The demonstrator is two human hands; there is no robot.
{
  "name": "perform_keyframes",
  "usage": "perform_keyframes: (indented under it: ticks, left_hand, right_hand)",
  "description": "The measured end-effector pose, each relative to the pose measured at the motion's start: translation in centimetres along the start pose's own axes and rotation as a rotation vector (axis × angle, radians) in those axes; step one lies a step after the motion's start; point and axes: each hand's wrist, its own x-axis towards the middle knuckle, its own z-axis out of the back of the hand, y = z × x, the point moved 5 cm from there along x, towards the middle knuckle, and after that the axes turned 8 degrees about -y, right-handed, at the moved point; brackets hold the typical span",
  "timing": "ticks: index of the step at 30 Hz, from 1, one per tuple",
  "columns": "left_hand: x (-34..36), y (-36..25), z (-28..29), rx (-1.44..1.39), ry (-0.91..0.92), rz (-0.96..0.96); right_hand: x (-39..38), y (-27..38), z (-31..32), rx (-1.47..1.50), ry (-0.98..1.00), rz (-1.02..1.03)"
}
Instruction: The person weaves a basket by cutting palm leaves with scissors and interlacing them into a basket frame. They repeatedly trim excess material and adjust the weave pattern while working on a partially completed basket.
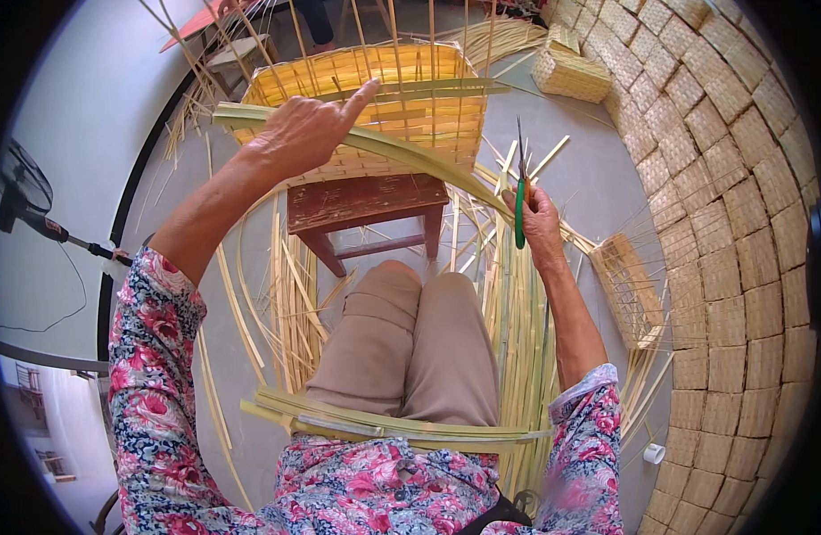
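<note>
A half-woven yellow basket (457, 134) with tall upright stakes stands on a red wooden stool (366, 203) before my knees. My left hand (305, 134) reaches across its near side, the thumb side and curled fingers around a sheaf of flat green-yellow bamboo strips (410, 158). The index finger stretches toward a green strip (455, 86) lying across the basket wall. My right hand (542, 223) grips green-handled scissors (520, 212), blades pointing up and away. Beside the scissors lies the right end of the sheaf; whether those fingers also pinch it is hidden.
More bamboo strips (393, 430) lie across my lap. Long loose strips (522, 339) cover the floor on both sides of my legs. At the right stand a small unfinished basket (626, 290) and a wall of stacked woven baskets (731, 267). A black fan (32, 201) is at the left.
</note>
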Motion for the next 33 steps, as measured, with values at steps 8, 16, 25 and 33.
perform_keyframes:
  ticks: [8,16,25,33]
  left_hand:
    - [0.4,-0.2,-1.1,-0.049,0.009,0.095]
    - [-0.3,-0.1,-1.3,-0.038,-0.154,0.027]
    - [-1.0,-0.1,-1.0,-0.039,-0.246,-0.011]
    - [-1.3,-0.6,-0.9,0.012,-0.199,-0.011]
  right_hand:
    - [0.7,0.7,-1.5,-0.001,0.053,0.038]
    - [2.4,1.6,-2.7,-0.162,0.124,0.140]
    - [3.4,2.1,-4.1,-0.120,0.125,0.211]
    - [0.7,4.6,-3.0,0.226,0.416,-0.082]
